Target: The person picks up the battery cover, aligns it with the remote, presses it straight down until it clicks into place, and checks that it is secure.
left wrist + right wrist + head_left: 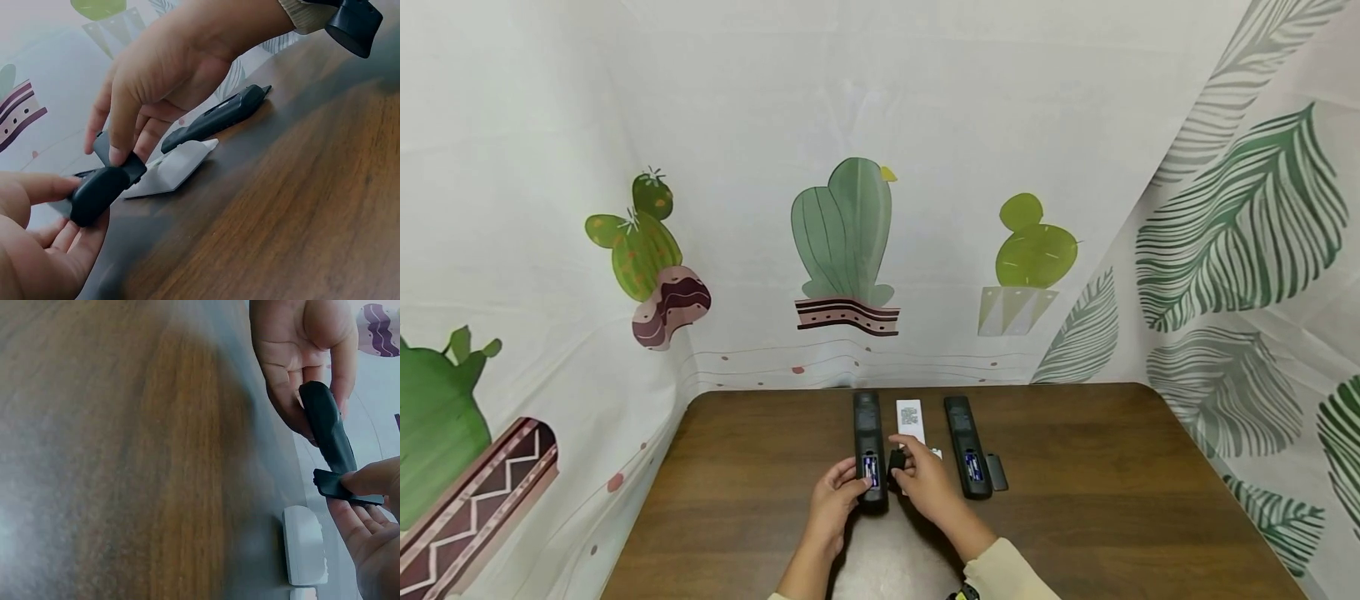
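My left hand grips a black remote control by its lower end, thumb on one side and fingers beneath. The remote's back faces up, and batteries show in its uncovered compartment. Just to the right, my right hand pinches a small black battery cover between thumb and fingers. In the right wrist view the cover is at the remote's edge; whether they touch I cannot tell.
Right of the hands lies a second black remote, back up, with batteries exposed. A dark battery cover lies beside it. Behind my right hand is a white object with printed text, partly hidden. A patterned curtain hangs behind the wooden table.
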Tool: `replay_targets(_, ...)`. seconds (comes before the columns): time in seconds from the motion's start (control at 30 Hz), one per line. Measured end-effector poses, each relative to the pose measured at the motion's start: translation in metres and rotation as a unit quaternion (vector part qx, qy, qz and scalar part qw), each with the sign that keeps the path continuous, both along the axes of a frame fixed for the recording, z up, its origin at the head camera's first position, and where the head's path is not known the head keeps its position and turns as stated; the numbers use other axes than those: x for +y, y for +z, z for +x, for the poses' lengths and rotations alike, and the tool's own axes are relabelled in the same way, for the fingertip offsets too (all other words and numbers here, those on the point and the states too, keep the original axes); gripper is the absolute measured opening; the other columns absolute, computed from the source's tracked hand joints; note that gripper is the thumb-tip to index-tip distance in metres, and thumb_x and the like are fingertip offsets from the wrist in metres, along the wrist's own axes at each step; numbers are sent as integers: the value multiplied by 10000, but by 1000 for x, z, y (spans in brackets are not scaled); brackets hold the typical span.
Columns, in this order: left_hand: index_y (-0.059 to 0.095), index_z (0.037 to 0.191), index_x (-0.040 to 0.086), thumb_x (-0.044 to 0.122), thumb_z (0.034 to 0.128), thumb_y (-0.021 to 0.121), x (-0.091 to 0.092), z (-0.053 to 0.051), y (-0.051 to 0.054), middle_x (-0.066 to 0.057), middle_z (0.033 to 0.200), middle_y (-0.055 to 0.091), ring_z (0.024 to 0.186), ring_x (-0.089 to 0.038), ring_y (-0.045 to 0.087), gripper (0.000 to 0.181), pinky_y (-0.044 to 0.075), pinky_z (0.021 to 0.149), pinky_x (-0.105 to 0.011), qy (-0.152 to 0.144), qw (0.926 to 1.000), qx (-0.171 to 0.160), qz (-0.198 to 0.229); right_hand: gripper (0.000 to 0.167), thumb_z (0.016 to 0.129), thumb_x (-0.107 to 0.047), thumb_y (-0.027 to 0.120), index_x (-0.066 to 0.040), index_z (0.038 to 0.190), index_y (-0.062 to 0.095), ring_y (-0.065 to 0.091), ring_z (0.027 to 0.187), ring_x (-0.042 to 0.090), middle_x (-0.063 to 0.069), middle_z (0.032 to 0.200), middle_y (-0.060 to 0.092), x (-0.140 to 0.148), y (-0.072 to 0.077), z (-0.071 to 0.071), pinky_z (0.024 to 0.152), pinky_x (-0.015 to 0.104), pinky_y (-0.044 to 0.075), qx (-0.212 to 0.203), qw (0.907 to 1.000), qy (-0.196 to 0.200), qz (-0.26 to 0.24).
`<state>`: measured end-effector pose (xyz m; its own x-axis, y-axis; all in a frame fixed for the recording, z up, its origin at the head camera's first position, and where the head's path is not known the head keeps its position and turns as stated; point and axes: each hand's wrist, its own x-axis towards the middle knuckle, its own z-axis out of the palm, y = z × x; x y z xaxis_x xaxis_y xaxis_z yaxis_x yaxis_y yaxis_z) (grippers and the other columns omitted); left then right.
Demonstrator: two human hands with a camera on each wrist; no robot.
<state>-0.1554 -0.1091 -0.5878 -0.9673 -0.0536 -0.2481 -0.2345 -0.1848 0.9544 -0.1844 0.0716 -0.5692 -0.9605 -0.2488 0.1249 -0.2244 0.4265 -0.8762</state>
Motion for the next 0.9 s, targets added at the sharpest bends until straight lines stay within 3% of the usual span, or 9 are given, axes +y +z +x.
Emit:
replay_targets(0.33, 419, 1455, -110, 54, 875, 709, 6, 1, -3, -225, 1318, 589, 992, -97, 640, 668, 531, 831, -241, -495, 9983, 228, 214, 492, 910, 19, 661, -92, 1380, 571, 573, 860, 95, 121, 1036, 633, 10, -1, 2, 723, 198, 527, 47, 9997, -241, -59)
replay_targets(0.6, 397, 1449, -99, 39, 878, 697, 10, 4, -3, -178, 1257, 653, 993, -118, 640, 660, 531, 844, -246, -823, 9955, 293, 371, 458, 882, -2, 697, -135, 1315, 626, 593, 908, 148, 74, 1048, 629, 18, 3, 6, 756, 229, 500, -105, 9978, -639, -162)
replay_targets(0.9, 343, 1492, -21, 21, 919, 653, 13, 4, -4, -94, 1211, 690, 930, -126, 684, 653, 569, 797, -301, -837, 9931, 214, 797, 434, 904, -32, 700, -97, 1325, 618, 606, 947, 163, 81, 1104, 578, 23, 9, 10, 717, 219, 518, -279, 9954, -769, -504)
